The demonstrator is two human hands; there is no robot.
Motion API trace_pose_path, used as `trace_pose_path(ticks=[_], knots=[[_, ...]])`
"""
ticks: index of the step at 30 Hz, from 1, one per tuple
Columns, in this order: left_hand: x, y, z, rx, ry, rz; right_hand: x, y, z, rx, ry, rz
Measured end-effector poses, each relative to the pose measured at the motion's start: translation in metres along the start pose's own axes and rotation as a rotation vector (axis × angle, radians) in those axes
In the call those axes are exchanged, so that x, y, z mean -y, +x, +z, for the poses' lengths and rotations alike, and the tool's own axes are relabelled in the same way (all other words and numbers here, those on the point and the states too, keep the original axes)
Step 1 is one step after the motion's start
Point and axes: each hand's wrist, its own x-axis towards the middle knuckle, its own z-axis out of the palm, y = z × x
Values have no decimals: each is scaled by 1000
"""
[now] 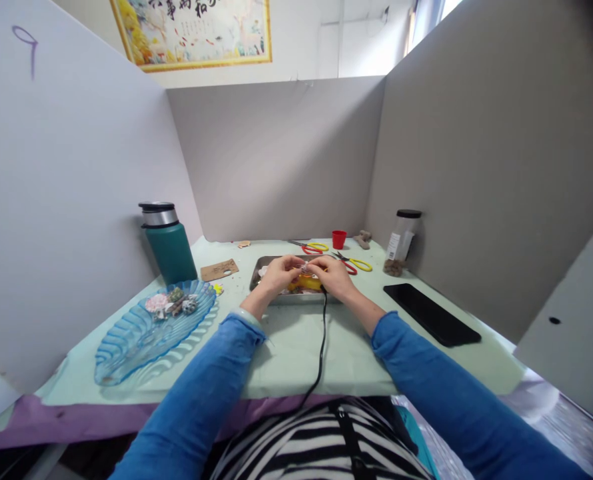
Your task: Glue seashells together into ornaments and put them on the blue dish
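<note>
My left hand [279, 273] and my right hand [334, 276] meet over a shallow metal tray [281, 299]. The fingertips of both pinch together around a small whitish piece [305, 269], too small and covered to name. Under the hands, in the tray, lies a yellow tool [304, 285] that looks like a glue gun. A black cord [322, 333] runs from the tray's right part over the table's front edge. Pale bits lie in the tray, partly hidden by my hands.
Left stand a green bottle [170, 250] and a blue shell-shaped dish [126, 340] holding small ornaments. A brown card [219, 269] lies behind them. Scissors [359, 264], a red cup [339, 239], a jar [400, 243] and a black phone-like slab [429, 313] are right. Grey panels [276, 160] enclose the table.
</note>
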Motion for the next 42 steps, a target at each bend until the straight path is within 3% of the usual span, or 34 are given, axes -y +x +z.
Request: trace_pose_path(ticks=[7,17,42], knots=[[1,1,-3,-66,115,-11,-1,0,1,-3,32,12],[5,2,-4,-14,114,21,3,-1,-1,3,-7,41],[8,4,-3,-13,94,-17,-3,1,0,9,-43,32]])
